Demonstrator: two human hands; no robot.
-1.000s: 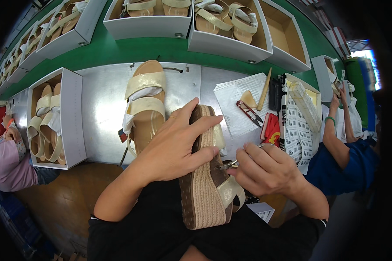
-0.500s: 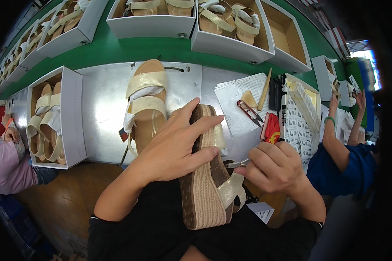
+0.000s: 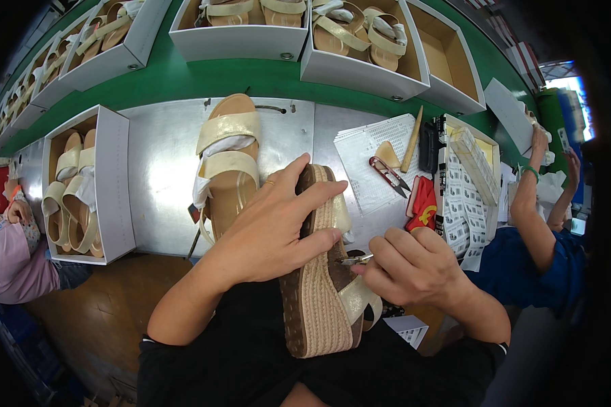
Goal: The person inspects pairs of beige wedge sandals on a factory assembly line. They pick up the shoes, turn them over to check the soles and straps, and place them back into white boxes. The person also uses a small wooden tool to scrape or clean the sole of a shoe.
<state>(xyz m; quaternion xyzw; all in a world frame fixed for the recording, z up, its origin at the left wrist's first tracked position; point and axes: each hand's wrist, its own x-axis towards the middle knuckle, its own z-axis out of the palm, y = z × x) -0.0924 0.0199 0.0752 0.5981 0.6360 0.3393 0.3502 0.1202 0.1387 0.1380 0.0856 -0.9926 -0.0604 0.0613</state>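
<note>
Head view: here's the wedge sandal [image 3: 318, 308], between the hands, long axis running out from the black shirt [image 3: 224, 346]; left hand [image 3: 285, 220], nearer, clasps its far half, right hand [image 3: 414, 268] pinches a metal tool [image 3: 356, 259] against its right side

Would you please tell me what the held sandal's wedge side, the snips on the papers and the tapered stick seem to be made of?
Wedge side: probably jute, matte, from its tan braided rows.
Snips: likely metal, dark at the thin pointed blades; the red part could be paint or plastic.
Tapered stick: perhaps smooth wood, from even tan colour.
</note>
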